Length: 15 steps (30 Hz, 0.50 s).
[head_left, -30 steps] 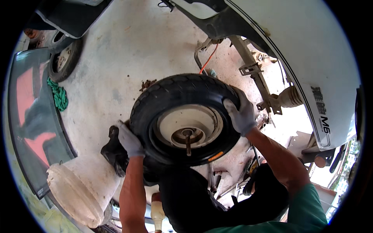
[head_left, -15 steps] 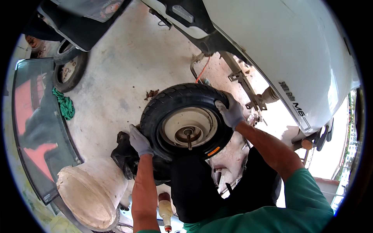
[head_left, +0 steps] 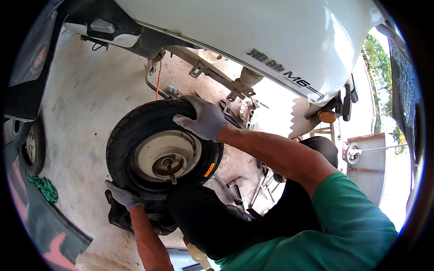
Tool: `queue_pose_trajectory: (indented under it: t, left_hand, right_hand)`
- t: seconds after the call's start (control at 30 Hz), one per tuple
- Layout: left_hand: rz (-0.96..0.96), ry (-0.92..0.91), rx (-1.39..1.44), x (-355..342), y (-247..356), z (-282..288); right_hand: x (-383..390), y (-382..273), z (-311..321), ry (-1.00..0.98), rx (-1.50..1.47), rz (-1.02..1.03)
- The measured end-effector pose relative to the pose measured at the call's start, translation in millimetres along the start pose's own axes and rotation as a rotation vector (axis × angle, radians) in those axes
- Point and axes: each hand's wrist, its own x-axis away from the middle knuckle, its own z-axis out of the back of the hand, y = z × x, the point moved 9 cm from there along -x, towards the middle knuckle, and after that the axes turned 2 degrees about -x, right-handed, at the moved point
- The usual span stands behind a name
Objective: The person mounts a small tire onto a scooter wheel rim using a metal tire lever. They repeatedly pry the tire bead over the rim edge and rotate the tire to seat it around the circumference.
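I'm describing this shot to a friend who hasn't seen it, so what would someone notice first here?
First, the black wheel with its pale hub and stub axle, in the middle of the picture above the concrete floor. Two grey-gloved hands grip it: the right hand over the top of the tyre, the left hand under its lower left edge. Next, the white scooter body filling the top of the view.

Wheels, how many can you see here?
2. The black rubber wheel with a cream hub is at the middle, held between the gloved left hand and right hand. A second, small dark wheel sits at the left edge. More may be hidden.
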Motion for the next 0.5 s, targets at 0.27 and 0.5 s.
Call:
queue_pose_trajectory:
  t: [0.27, 0.5]
  left_hand:
    - [0.013, -0.015, 0.020, 7, 7, -1]
    - [0.016, 0.069, -0.050, 10, 12, 4]
  right_hand:
    - [2, 12, -3, -0.083, -0.055, -0.102]
    - [1, 15, -4, -0.101, -0.066, -0.120]
